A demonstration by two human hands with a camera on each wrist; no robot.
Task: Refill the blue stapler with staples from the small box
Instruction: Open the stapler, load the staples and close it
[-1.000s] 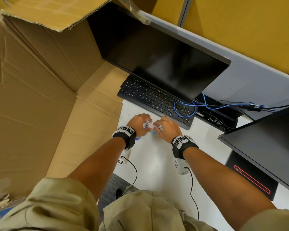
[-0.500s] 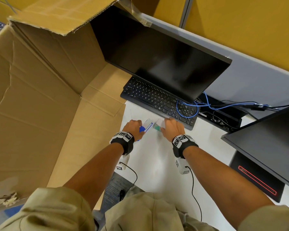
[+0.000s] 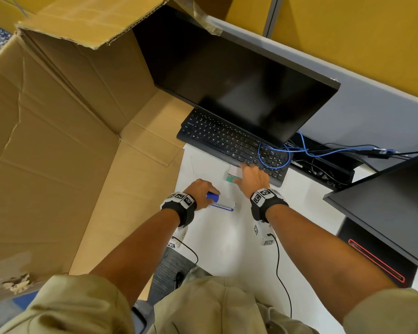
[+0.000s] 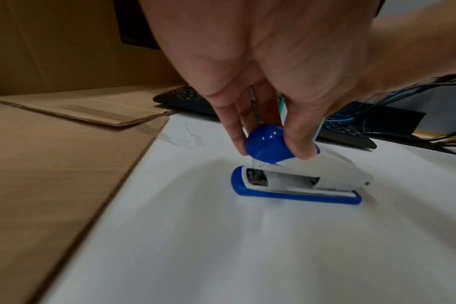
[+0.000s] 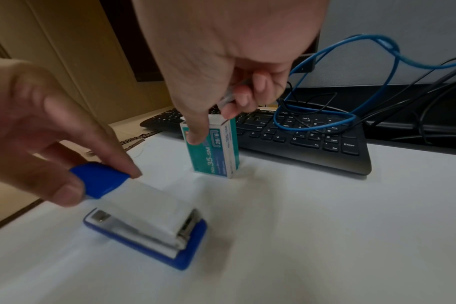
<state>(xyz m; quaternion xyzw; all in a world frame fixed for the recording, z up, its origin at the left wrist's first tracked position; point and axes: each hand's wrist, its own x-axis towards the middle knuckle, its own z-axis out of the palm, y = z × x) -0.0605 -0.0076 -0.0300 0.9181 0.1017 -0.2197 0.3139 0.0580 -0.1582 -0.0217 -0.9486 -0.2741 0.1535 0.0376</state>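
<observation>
Two hands work near the tabletop's (image 3: 225,239) far edge, in front of the keyboard (image 3: 229,141). Beside the left edge, where cardboard (image 3: 65,145) overlaps, the blue stapler (image 4: 299,181) sits flat on its base; the left hand (image 4: 260,67) pinches its raised blue nose between thumb and fingers (image 4: 233,131). Just before the keyboard stands the small box (image 5: 215,148), tilted, with the right hand (image 5: 221,51) above it: forefinger pressed on its printed face, other fingers curled around a thin silvery strip, probably staples (image 5: 230,93).
</observation>
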